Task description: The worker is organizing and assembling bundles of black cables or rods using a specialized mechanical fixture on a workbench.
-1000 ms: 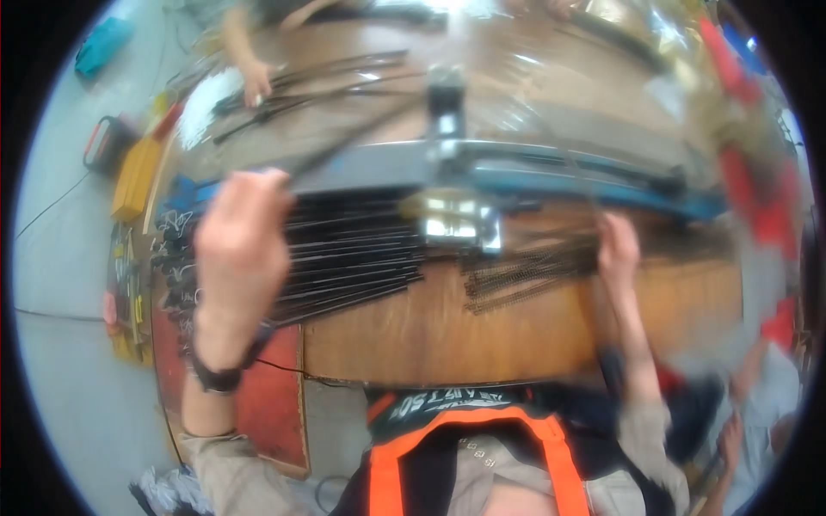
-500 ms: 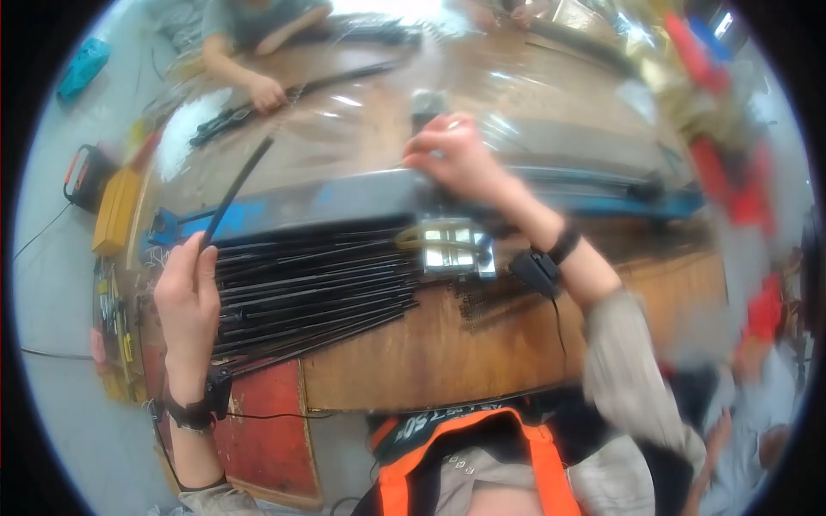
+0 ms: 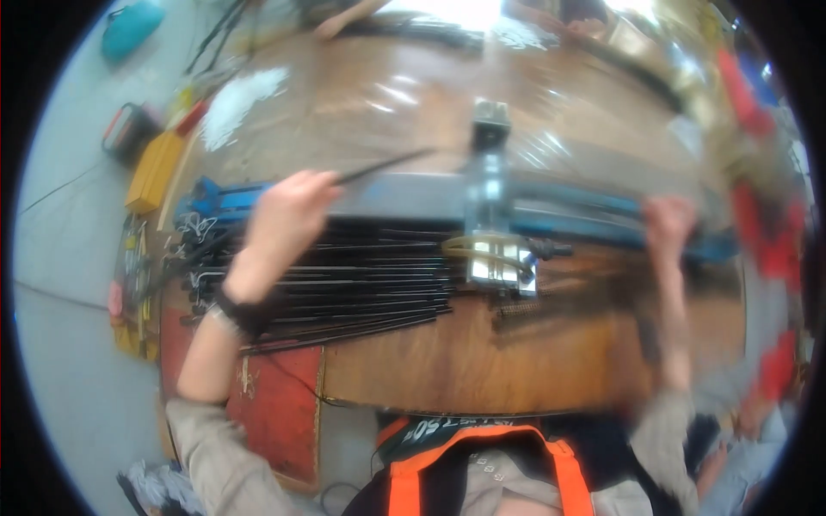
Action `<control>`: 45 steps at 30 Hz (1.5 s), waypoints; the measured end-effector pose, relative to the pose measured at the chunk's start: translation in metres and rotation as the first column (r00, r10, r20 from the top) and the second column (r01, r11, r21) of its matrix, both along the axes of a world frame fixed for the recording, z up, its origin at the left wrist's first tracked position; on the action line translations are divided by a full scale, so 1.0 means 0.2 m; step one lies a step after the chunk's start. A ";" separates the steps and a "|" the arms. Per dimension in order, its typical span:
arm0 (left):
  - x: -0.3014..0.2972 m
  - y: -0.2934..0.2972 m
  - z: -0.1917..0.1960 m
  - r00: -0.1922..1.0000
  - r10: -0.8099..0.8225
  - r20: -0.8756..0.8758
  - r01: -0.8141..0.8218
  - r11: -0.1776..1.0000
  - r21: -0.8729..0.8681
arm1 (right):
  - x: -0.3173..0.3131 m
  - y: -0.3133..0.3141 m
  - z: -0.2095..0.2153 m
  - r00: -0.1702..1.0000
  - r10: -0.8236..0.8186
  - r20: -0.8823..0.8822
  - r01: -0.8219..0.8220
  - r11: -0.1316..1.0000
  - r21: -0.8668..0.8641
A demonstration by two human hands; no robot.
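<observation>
My left hand [image 3: 292, 211] is closed around a thin black rod [image 3: 387, 165], whose free end points right and slightly away from me. It hangs over the left part of a long blue-and-grey metal rail [image 3: 387, 198]. Below it lies a bundle of black rods [image 3: 361, 279], roughly parallel to the rail. My right hand [image 3: 669, 225] is over the right part of the rail; its fingers are smeared by motion, and whether they hold anything does not show. Between my hands, a metal clamp-like fixture [image 3: 489, 185] crosses the rail, with a shiny block [image 3: 503, 262] at its near end.
Springs [image 3: 520, 307] lie on the wooden table [image 3: 413, 365] right of the bundle. A red panel [image 3: 275, 413] is at the near left. Beyond the left edge are a yellow box [image 3: 155, 172] and a tool tray [image 3: 133, 284]. Another person's hand [image 3: 329, 27] shows at the far side.
My left hand has moved right and away from me, and its rod has swung to point more rightward. My right hand has gone from the fixture to the rail's right part. The view has shifted.
</observation>
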State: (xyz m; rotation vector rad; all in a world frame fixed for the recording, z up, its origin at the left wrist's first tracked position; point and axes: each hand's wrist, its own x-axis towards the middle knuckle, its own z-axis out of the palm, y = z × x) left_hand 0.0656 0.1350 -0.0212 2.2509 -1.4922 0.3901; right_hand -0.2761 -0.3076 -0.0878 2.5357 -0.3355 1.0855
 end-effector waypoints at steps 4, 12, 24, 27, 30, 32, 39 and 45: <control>-0.05 -0.44 -0.17 0.965 -0.256 0.060 0.258 0.966 -0.016 | -0.21 -0.19 -0.06 0.989 -0.143 -0.032 0.145 0.988 0.060; -0.05 -0.58 -0.28 0.977 -0.212 -0.037 0.213 0.977 0.024 | -0.21 -0.19 -0.11 0.992 -0.123 -0.031 0.127 0.967 0.222; -0.08 -0.61 -0.29 0.973 -0.208 -0.096 0.194 0.971 -0.140 | -0.24 -0.16 -0.10 0.989 -0.147 -0.001 0.144 0.972 0.185; -0.08 -0.59 -0.31 0.977 -0.208 -0.050 0.205 0.977 -0.059 | -0.17 0.02 -0.04 0.998 -0.060 0.008 0.057 0.973 0.225; -0.09 -0.57 -0.31 0.992 -0.119 -0.036 0.121 0.991 0.056 | -0.03 0.31 -0.07 0.994 0.107 0.021 -0.109 0.969 0.222; -0.11 -0.60 -0.29 0.994 -0.113 0.012 0.112 0.994 0.013 | -0.03 0.46 -0.10 0.977 0.212 0.034 -0.214 0.950 0.228; -0.13 -0.65 -0.27 0.996 -0.077 -0.054 0.080 0.994 0.072 | 0.05 0.65 -0.12 0.972 0.235 0.017 -0.220 0.880 0.421; -0.11 -0.63 -0.26 0.993 -0.047 -0.108 0.061 0.990 0.127 | 0.20 0.68 -0.18 0.920 0.371 0.125 -0.365 0.698 0.616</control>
